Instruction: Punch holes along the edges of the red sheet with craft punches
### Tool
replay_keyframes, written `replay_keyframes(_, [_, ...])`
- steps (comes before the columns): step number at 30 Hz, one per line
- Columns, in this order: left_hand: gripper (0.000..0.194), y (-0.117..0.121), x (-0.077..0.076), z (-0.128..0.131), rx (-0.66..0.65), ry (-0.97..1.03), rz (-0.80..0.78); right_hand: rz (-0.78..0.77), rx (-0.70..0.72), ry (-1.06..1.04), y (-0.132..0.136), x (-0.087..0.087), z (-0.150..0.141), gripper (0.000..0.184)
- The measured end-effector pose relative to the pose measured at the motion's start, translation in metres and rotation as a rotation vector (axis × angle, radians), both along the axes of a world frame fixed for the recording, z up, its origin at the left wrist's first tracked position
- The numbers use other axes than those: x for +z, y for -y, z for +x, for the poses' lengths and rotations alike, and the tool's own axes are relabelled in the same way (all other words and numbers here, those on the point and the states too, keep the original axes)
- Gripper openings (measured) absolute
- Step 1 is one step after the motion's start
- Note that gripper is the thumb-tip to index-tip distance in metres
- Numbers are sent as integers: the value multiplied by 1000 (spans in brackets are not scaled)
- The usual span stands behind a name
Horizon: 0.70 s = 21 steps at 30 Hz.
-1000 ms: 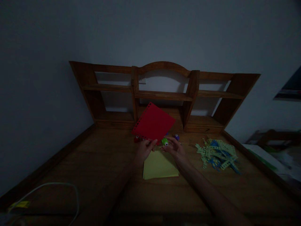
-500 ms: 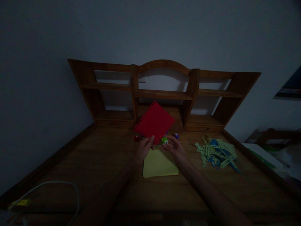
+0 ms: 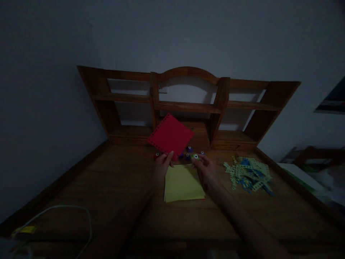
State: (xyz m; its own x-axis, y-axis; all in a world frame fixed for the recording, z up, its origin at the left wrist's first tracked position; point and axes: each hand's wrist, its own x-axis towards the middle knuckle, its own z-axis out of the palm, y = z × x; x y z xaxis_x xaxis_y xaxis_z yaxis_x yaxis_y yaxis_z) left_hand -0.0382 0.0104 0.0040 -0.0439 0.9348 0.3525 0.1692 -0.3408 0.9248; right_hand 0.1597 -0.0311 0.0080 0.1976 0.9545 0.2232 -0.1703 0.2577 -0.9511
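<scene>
My left hand [image 3: 162, 166] pinches the lower corner of a red paper sheet [image 3: 170, 136] with a punched hole border along one edge, holding it tilted above the wooden desk [image 3: 107, 194]. My right hand [image 3: 205, 168] is closed around a small green paper punch [image 3: 194, 157], a little apart from the red sheet. A stack of yellow paper [image 3: 182, 183] lies flat on the desk just below both hands. Small purple punches [image 3: 188, 149] and a red one [image 3: 156, 156] sit behind the hands.
A pile of pale green and blue punched paper strips [image 3: 249, 173] lies to the right. A wooden shelf unit [image 3: 188, 108] lines the back of the desk. A white cable [image 3: 61, 210] loops at the near left. The room is dim.
The red sheet moved left and slightly down with my left hand. My right hand shifted right with the green punch, away from the sheet's edge.
</scene>
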Motion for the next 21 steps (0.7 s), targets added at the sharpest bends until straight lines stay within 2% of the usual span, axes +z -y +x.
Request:
replay_keyframes(2, [51, -2, -2, -3, 23, 3, 7, 12, -119, 59, -2, 7, 10, 43])
replay_keyframes(5, [51, -5, -4, -7, 47, 12, 5, 119, -265, 202, -3, 18, 28, 46])
replay_keyframes(7, [51, -5, -3, -9, 58, 22, 0, 165, -320, 292, -4, 23, 39, 43])
replay_keyframes(10, [50, -4, -1, -10, 72, 36, -4, 145, -367, 377, -5, 22, 48, 41])
replay_keyframes(14, [49, -5, 0, -10, 93, 25, 8, 76, -383, 446, -9, 8, 50, 44])
replay_keyframes(17, [49, -8, -5, -9, 65, 40, 31, 109, -367, 600, -12, -3, 47, 40])
replay_keyframes(21, [52, -8, -8, -8, -32, 177, -21, 155, -249, 795, -14, -12, 43, 35])
